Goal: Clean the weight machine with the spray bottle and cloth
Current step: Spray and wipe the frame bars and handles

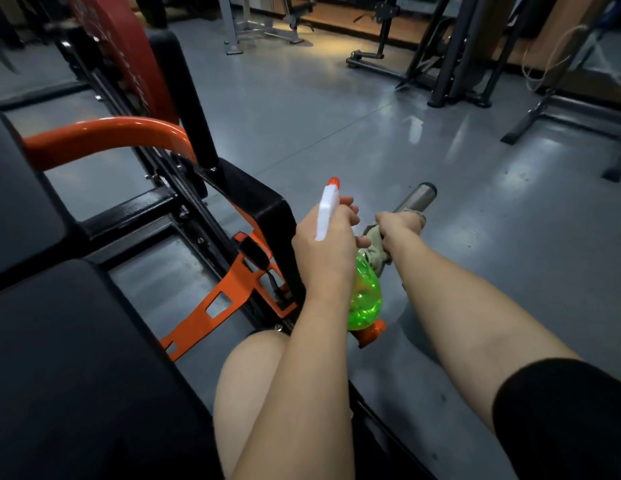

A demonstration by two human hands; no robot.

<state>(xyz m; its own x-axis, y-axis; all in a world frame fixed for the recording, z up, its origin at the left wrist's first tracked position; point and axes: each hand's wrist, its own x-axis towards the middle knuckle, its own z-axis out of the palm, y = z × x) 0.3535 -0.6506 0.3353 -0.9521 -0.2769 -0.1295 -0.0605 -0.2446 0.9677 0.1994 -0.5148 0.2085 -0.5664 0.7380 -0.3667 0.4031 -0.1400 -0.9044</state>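
On the slick-looking steel weight-machine peg, the right hand clenches the soft beige cloth; the left hand grips the seemingly light green plastic spray bottle by its neck.

Neck of spray bottle hidden by left hand; cloth largely covered by right hand — red plate blurred, cut at top edge.

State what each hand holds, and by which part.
The left hand grips the spray bottle round its neck, just under the white spray head. The right hand grips the cloth, bunched against the steel bar.
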